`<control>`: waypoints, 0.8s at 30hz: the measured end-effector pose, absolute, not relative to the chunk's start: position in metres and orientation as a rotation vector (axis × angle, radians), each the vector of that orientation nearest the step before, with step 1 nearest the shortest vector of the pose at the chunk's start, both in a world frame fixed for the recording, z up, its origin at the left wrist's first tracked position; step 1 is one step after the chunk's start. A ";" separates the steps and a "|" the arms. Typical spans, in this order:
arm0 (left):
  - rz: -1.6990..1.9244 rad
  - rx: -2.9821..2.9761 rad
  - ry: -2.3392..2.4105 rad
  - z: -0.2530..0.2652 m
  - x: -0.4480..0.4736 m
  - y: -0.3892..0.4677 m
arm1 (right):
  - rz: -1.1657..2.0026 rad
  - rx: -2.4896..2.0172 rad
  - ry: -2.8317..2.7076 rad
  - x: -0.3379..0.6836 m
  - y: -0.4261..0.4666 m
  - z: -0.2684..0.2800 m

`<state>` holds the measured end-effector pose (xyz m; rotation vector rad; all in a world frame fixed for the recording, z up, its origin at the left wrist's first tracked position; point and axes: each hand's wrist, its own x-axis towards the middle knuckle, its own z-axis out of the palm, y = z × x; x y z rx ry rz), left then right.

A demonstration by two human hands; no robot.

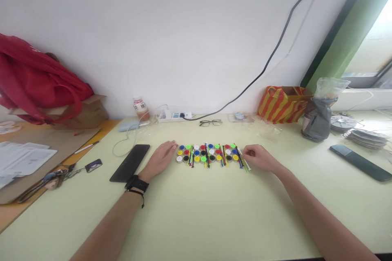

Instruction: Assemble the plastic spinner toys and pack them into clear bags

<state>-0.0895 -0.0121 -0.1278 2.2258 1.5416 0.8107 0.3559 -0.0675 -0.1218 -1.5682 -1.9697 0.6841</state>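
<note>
In the head view, rows of small round pieces (pixel 203 152) with blue, green, white, red, yellow and black tops sit close together on the pale green table. Bundles of thin coloured plastic sticks (pixel 208 157) lie upright in the picture between the groups of round pieces. My left hand (pixel 161 158) rests flat by the left end of the rows, fingers outstretched and holding nothing. At the right end, my right hand (pixel 259 157) has its fingers curled beside the last bundle of sticks (pixel 245 162). What its fingertips hold, if anything, is hidden.
A black phone-like slab (pixel 130 163) lies left of my left hand. Eyeglasses (pixel 210 122) and a power strip (pixel 174 117) are near the wall. To the right are a striped bag (pixel 280 106), a grey bag (pixel 317 120) and a dark phone (pixel 360 162).
</note>
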 end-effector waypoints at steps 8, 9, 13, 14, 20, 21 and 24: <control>0.784 2.221 1.537 -0.121 -0.086 -0.016 | 0.458 -1.637 -1.913 0.369 -0.062 -0.127; 0.782 2.223 1.536 -0.120 -0.086 -0.016 | 0.430 -1.637 -1.910 0.369 -0.062 -0.128; 0.788 2.236 1.533 -0.120 -0.086 -0.016 | 0.355 -1.567 -1.962 0.362 -0.064 -0.126; 0.789 2.240 1.530 -0.120 -0.086 -0.016 | 0.355 -1.541 -1.992 0.359 -0.065 -0.124; 0.803 2.239 1.522 -0.121 -0.087 -0.016 | 0.389 -1.504 -2.065 0.350 -0.070 -0.121; 0.803 2.241 1.519 -0.121 -0.087 -0.016 | 0.389 -1.505 -2.071 0.350 -0.070 -0.122; 0.800 2.240 1.517 -0.122 -0.087 -0.016 | 0.355 -1.509 -2.078 0.350 -0.070 -0.123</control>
